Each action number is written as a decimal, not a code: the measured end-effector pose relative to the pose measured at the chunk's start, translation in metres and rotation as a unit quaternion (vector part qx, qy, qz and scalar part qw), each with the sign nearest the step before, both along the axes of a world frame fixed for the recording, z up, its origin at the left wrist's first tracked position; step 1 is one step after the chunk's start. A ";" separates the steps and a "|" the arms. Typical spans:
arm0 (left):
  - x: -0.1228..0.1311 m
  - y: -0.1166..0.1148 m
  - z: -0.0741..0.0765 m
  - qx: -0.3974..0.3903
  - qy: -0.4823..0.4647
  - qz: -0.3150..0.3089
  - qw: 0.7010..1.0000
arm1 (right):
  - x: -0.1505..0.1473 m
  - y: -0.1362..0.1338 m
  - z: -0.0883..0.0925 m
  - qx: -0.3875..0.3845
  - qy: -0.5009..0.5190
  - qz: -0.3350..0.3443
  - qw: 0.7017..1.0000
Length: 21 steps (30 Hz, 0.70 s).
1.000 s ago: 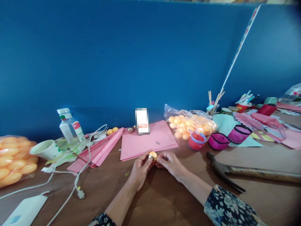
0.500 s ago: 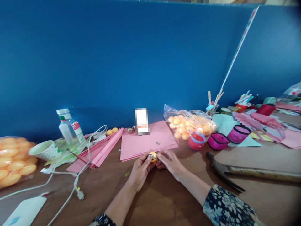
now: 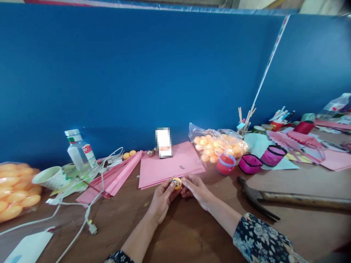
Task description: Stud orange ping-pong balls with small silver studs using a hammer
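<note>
A small orange ping-pong ball [image 3: 178,185] with shiny silver bits on its upper left side is held low over the brown table. My left hand [image 3: 161,200] is closed around its left side, the thumb pressing by the silver bits. From the right, my right hand [image 3: 199,192] has its thumb and bent fingers against the ball's edge; whether they also pinch something small is hidden. Just beyond the hands lie stacked pink paper sheets [image 3: 167,166], with a few tiny dark rings [image 3: 181,167] on top.
A bag of orange balls [image 3: 216,144] and a red cup [image 3: 226,165] stand behind on the right. A hammer [image 3: 298,199] lies right of my arm. White cables [image 3: 87,212], a paper cup [image 3: 52,178], a bottle [image 3: 76,149] and another ball bag [image 3: 16,190] occupy the left. A blue partition [image 3: 153,73] rises behind.
My view has tilted up slightly and shifted a little to the right. Both hands keep nearly the same hold, and the ball appears turned slightly, showing more orange.
</note>
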State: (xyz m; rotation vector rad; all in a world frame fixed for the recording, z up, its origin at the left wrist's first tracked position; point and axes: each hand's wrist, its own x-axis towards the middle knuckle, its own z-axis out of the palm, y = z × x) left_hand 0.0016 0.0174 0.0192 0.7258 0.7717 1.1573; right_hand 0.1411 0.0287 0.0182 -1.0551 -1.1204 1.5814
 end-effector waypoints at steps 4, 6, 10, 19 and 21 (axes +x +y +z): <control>0.000 -0.002 0.001 0.016 0.015 -0.005 1.000 | -0.002 0.000 -0.002 0.026 -0.009 -0.013 1.000; 0.000 -0.001 0.000 0.025 0.012 -0.017 0.999 | -0.003 0.000 -0.004 0.033 -0.010 -0.023 0.999; -0.001 0.001 -0.003 0.027 0.010 -0.014 0.999 | -0.004 0.002 -0.006 0.035 -0.004 -0.023 0.999; -0.003 0.001 -0.006 0.019 -0.006 -0.005 1.000 | 0.002 0.001 -0.006 0.040 0.013 -0.010 0.999; -0.004 0.001 -0.007 0.028 0.002 -0.007 1.000 | 0.003 0.000 -0.006 0.040 0.012 -0.007 0.999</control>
